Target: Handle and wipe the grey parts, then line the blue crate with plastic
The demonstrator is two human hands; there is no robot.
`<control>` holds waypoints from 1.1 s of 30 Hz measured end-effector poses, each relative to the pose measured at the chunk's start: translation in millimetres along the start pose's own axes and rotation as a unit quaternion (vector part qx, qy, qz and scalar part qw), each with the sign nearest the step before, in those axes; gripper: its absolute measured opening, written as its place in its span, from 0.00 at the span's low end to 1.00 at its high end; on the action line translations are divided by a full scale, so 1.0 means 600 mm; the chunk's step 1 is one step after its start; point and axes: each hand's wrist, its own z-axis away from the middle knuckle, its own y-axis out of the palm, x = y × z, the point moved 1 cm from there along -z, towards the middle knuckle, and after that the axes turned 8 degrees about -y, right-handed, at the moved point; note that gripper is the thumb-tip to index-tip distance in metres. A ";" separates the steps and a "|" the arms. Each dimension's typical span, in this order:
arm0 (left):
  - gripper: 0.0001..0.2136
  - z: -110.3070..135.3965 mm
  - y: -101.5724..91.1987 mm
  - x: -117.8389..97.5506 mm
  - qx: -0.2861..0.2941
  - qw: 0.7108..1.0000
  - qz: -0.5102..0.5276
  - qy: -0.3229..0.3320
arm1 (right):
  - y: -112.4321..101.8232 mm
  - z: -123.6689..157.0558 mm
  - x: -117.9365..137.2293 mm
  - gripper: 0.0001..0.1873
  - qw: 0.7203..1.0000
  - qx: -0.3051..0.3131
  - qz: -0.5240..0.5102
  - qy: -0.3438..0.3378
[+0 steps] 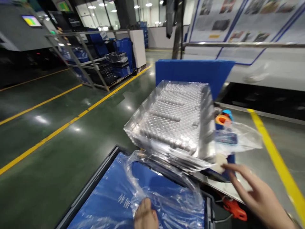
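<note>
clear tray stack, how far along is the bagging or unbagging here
Looks done: the clear tray stack sits bare on the table edge, with no bag around it. In hand: the left hand presses on the loose plastic bag lying over the blue sheet in the bin, and the right hand reaches open toward the stack's corner. Left: stack and bag are apart; which way they go is unclear.

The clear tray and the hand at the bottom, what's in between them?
In the head view, crinkled clear plastic film lies between the clear tray and the left hand, spread over a blue sheet.
</note>
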 end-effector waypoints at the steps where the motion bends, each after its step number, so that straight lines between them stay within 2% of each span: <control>1: 0.18 0.001 -0.004 -0.002 0.023 1.000 0.016 -0.008 | 0.015 0.007 0.039 0.11 0.997 0.015 -0.044 -0.067; 4: 0.19 0.006 -0.008 -0.002 0.070 0.994 0.070 -0.044 | 0.088 0.013 0.133 0.13 0.977 0.050 -0.063 -0.196; 5: 0.21 0.009 -0.008 -0.002 0.073 0.992 0.086 -0.053 | 0.118 0.010 0.156 0.15 0.977 0.047 -0.048 -0.204; 8: 0.25 0.019 -0.012 -0.001 0.072 0.986 0.130 -0.073 | 0.200 -0.012 0.202 0.20 0.984 0.007 -0.015 -0.179; 11: 0.26 0.022 -0.028 -0.005 0.108 0.979 0.154 -0.080 | 0.243 -0.034 0.210 0.19 0.990 -0.028 0.007 -0.137; 14: 0.24 0.014 -0.053 -0.012 0.154 0.974 0.146 -0.073 | 0.253 -0.039 0.189 0.21 0.995 -0.019 0.054 -0.083; 17: 0.21 0.006 -0.070 -0.019 0.189 0.969 0.140 -0.078 | 0.241 -0.023 0.168 0.22 0.996 0.015 0.065 -0.058; 20: 0.23 0.005 -0.071 -0.021 0.206 0.964 0.143 -0.086 | 0.209 0.007 0.173 0.22 0.990 0.075 -0.010 -0.117; 22: 0.25 0.008 -0.067 -0.021 0.203 0.964 0.147 -0.082 | 0.185 0.026 0.184 0.19 0.972 0.135 -0.100 -0.165; 23: 0.25 0.009 -0.065 -0.021 0.198 0.966 0.148 -0.079 | 0.175 0.031 0.186 0.18 0.965 0.156 -0.150 -0.148; 24: 0.25 0.010 -0.064 -0.021 0.193 0.967 0.147 -0.076 | 0.170 0.033 0.184 0.18 0.962 0.169 -0.190 -0.098; 27: 0.24 0.010 -0.061 -0.020 0.188 0.969 0.140 -0.075 | 0.181 0.024 0.159 0.26 0.955 0.159 -0.214 0.131; 28: 0.23 0.009 -0.060 -0.020 0.190 0.969 0.139 -0.077 | 0.194 0.018 0.152 0.31 0.950 0.161 -0.199 0.180; 30: 0.24 0.006 -0.056 -0.018 0.194 0.968 0.138 -0.079 | 0.225 0.010 0.152 0.37 0.936 0.206 -0.188 0.216; 31: 0.24 0.005 -0.053 -0.017 0.197 0.968 0.135 -0.079 | 0.238 0.009 0.159 0.36 0.926 0.237 -0.192 0.220; 33: 0.26 0.003 -0.048 -0.014 0.200 0.970 0.117 -0.074 | 0.249 0.007 0.186 0.26 0.909 0.297 -0.203 0.211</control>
